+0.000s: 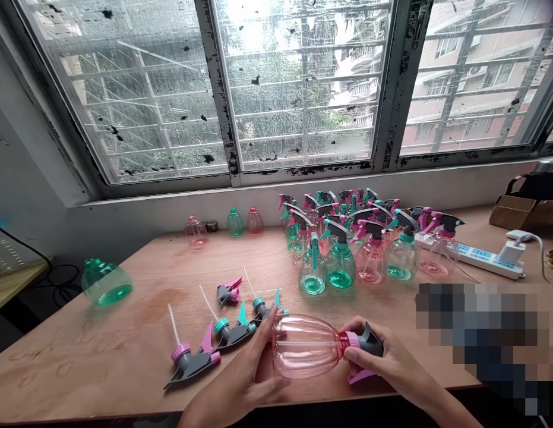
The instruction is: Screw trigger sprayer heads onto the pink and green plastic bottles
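Note:
A clear pink bottle (305, 359) lies on its side just above the table's front edge, its base to the left. My left hand (245, 374) is wrapped around the base end. At the neck, my right hand (378, 351) grips a trigger sprayer (371, 340) with a pink collar and dark grey head. Its tube runs inside the bottle, and its pink trigger points down toward me. Loose sprayers lie left of the bottle: one with a pink collar (182, 353), two with teal collars (221, 326), and another pink one (229, 295) behind.
Spray bottles with heads fitted (341, 264) stand grouped at back centre. Headless bottles include a tilted green one (107, 285) at left and several by the wall (235, 223). A power strip (485, 261) and brown bag (525, 211) are at right; a blurred patch covers the lower right.

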The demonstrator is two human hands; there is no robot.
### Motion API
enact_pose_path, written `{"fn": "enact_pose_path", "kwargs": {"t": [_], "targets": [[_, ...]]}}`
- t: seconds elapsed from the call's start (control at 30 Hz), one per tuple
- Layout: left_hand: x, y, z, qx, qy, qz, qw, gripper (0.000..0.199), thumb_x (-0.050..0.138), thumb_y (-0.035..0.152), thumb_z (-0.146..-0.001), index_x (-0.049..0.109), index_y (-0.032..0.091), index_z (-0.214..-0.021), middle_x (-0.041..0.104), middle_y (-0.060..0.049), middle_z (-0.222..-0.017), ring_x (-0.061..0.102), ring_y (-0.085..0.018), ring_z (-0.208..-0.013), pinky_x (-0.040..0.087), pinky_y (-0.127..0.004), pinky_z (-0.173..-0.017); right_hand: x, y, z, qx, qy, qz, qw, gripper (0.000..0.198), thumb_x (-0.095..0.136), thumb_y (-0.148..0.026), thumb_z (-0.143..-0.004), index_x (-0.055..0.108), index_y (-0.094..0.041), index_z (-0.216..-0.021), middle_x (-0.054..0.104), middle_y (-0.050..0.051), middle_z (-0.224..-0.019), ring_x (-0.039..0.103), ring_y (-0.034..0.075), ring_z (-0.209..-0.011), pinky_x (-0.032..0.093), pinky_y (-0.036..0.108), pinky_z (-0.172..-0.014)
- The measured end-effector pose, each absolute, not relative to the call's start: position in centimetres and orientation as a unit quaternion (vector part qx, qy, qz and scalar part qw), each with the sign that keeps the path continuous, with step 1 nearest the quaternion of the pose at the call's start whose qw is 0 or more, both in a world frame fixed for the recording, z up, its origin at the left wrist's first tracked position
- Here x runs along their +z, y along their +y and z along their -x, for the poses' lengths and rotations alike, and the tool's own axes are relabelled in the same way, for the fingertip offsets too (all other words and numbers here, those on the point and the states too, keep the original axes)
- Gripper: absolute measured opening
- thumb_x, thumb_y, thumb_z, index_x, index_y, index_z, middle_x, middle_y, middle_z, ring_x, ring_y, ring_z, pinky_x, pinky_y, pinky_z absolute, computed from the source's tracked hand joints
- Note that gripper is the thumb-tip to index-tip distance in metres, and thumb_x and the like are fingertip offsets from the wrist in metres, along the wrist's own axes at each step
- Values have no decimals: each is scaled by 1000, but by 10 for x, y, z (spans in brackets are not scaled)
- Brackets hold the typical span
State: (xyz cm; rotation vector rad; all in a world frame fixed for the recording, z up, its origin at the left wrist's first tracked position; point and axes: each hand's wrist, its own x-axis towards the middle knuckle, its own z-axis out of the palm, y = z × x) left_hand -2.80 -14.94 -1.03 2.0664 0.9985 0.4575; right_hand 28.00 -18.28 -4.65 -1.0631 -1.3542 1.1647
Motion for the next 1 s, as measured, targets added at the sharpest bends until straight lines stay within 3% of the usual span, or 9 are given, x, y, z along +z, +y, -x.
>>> {"fn": "enact_pose_path", "kwargs": {"t": [0.1, 0.27, 0.43, 0.6, 0.8, 0.9, 1.0], "targets": [[-16, -148, 30, 175, 392, -821, 377, 89, 61, 30, -98, 4, 36, -166, 13, 2, -176, 12, -29, -161, 12, -46, -131, -47, -182, -281, 483, -566, 438, 505, 35, 82, -49, -82, 72, -17, -92, 69, -1, -67, 63, 17, -59, 53, 29, -56], [-14, -147, 28, 174, 393, -802, 414, 109, 74, 36, -91, -5, 32, -166, 14, -2, -176, 8, -28, -162, 11, -45, -131, -48, -182, -282, 495, -561, 433, 503, 36, 83, -48, -82, 71, -16, -92, 69, -1, -67, 61, 16, -58, 50, 29, -56], [-13, -146, 29, 172, 393, -806, 407, 93, 69, 39, -95, 9, 32, -166, 12, -1, -176, 10, -27, -162, 9, -41, -132, -46, -182, -281, 502, -559, 429, 501, 36, 82, -48, -83, 71, -16, -92, 69, -1, -68, 60, 15, -59, 48, 29, -56], [-18, -148, 30, 172, 401, -810, 391, 91, 58, 24, -99, -3, 37, -165, 11, 2, -176, 7, -26, -162, 13, -47, -131, -47, -182, -282, 501, -563, 431, 496, 35, 81, -47, -85, 70, -15, -94, 69, 0, -68, 59, 15, -61, 48, 29, -58], [-9, -148, 26, 165, 417, -789, 419, 115, 77, 35, -88, -7, 25, -166, 10, -5, -176, 3, -29, -162, 10, -46, -131, -49, -182, -282, 505, -570, 426, 489, 36, 80, -48, -86, 68, -16, -94, 69, -1, -69, 61, 15, -61, 51, 28, -59], [-9, -147, 26, 162, 409, -798, 412, 103, 74, 40, -92, 4, 25, -167, 6, -4, -176, 7, -28, -162, 8, -43, -132, -49, -182, -282, 509, -570, 426, 484, 37, 79, -50, -87, 67, -16, -96, 69, 0, -68, 62, 16, -61, 54, 31, -60], [-12, -148, 27, 171, 401, -802, 407, 95, 67, 36, -96, 3, 31, -166, 9, -1, -176, 11, -28, -162, 12, -43, -131, -49, -182, -282, 508, -570, 429, 483, 37, 78, -50, -87, 67, -16, -96, 68, 0, -69, 61, 16, -62, 54, 32, -61]]}}
